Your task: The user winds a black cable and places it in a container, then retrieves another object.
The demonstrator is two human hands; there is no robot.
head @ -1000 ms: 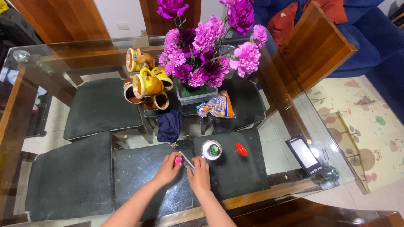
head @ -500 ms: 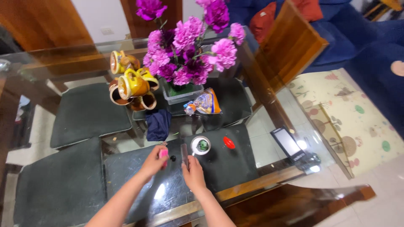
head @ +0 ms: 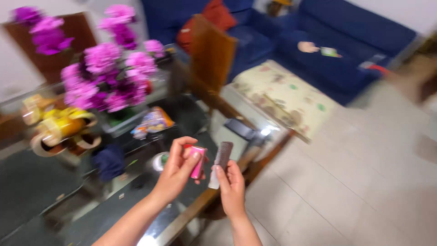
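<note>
The left hand (head: 175, 172) is holding a small pink object (head: 198, 161), its exact kind too blurred to tell, with the fingers (head: 184, 152) curling over the top and the thumb pressing the near side, so the object is sitting pinched between them and sticking out toward the right. The right hand (head: 232, 187) is gripping a grey comb (head: 221, 161) by its lower end; its fingers (head: 221, 178) are closing round the handle and the toothed part is standing upright above them, just to the right of the pink object and close to it, though whether the two are touching cannot be told. Both hands are hovering raised over the near edge of the glass table (head: 182, 218).

Beyond the left fingers, lying on the table, is a small round tin (head: 159, 160) with something green inside. Further out past it a dark blue cloth (head: 109, 160) is sitting, and beside that a snack bag (head: 152, 122) in orange and white. To the far left of the fingers yellow ceramic mugs (head: 61, 130) are standing in a cluster, with a bunch of purple flowers (head: 107, 79) rising behind them. Past the right fingers a dark phone-like slab (head: 241, 129) is resting near the table's corner. A wooden chair back (head: 211, 52), a patterned play mat (head: 282, 95) and a blue sofa (head: 346, 45) are showing beyond, all softened by motion blur.
</note>
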